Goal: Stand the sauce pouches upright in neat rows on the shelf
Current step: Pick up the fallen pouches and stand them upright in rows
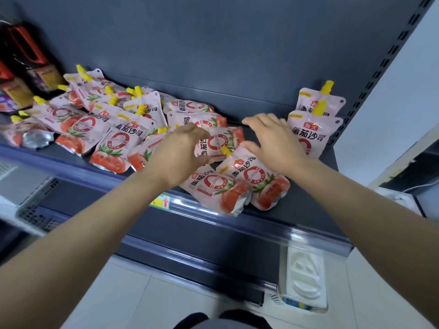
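The left hand (183, 153) grips a flat sauce pouch (219, 143) lying between the hands on the shelf (289, 214). The right hand (278, 141) is spread wide, holding nothing. Two pouches (317, 138) stand just right of it, and a messy pile (114, 138) lies left of the left hand

Dark grey back panel (213, 43), pale tiled floor (118, 293)

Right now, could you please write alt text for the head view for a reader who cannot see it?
A left hand grips one pouch and a right hand hovers open over pink sauce pouches lying jumbled on a dark shelf. Two upright pouches stand at its right end; dark bottles stand far left.
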Demonstrator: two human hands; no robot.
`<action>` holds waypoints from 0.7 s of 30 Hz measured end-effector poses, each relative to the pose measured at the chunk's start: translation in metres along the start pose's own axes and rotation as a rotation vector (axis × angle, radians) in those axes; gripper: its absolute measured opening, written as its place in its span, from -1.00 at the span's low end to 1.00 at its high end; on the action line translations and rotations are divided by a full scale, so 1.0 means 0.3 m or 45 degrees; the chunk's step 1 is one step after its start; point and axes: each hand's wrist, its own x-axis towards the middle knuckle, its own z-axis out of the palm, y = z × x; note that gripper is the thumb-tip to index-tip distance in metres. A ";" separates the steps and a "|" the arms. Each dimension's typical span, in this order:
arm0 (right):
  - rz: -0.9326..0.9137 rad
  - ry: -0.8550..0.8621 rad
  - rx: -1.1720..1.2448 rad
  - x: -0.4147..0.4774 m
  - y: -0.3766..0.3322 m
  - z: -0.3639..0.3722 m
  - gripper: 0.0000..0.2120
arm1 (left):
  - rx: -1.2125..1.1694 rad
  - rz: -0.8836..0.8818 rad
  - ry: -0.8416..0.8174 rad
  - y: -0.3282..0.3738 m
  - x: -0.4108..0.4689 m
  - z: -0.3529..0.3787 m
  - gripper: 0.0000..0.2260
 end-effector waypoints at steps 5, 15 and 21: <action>0.079 -0.149 -0.071 -0.027 -0.032 0.064 -0.48 | 0.048 -0.067 -0.131 -0.088 -0.064 0.040 -0.57; 0.283 -0.455 0.115 -0.005 -0.029 0.130 -0.43 | -0.065 -0.479 -0.331 -0.125 -0.105 0.113 -0.52; 0.481 -0.543 0.380 0.034 0.013 0.133 -0.45 | -0.328 -0.683 -0.369 -0.102 -0.082 0.131 -0.60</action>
